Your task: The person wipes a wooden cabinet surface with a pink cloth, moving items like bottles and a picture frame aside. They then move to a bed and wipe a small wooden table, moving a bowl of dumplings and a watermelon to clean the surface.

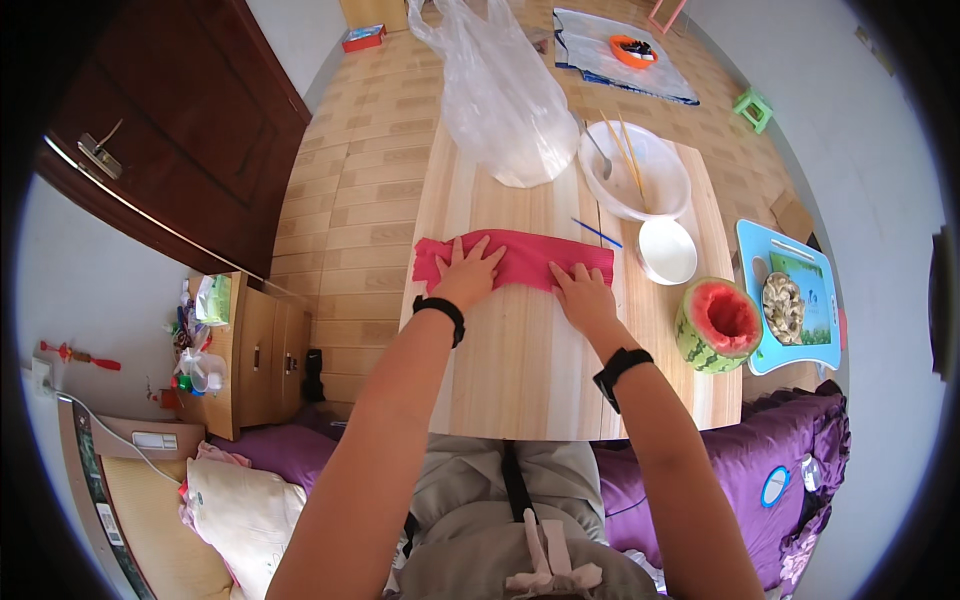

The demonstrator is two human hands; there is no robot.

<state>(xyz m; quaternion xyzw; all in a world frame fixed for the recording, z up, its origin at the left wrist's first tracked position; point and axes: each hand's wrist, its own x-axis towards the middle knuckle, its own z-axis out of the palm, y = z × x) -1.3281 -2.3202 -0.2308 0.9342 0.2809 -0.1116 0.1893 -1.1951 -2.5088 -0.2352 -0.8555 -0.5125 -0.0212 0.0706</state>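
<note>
A dark pink ribbed cloth (525,246) lies spread in a long strip across the wooden table (510,360). My left hand (466,273) rests on its left half, fingers spread flat. My right hand (584,297) touches the lower edge near the cloth's right end, with its fingers stretched out. Just beyond the cloth lies a thin blue stick, perhaps a pen (597,232). To the right of my right hand stand a white bowl (667,251) and a hollowed watermelon half (718,325) with red flesh inside.
At the table's far side stand a filled clear plastic bag (505,95) and a large whitish basin (665,180) holding a spoon and chopsticks. A small blue table (822,290) is at the right. A wooden cabinet (262,350) and brown door (190,120) are on the left.
</note>
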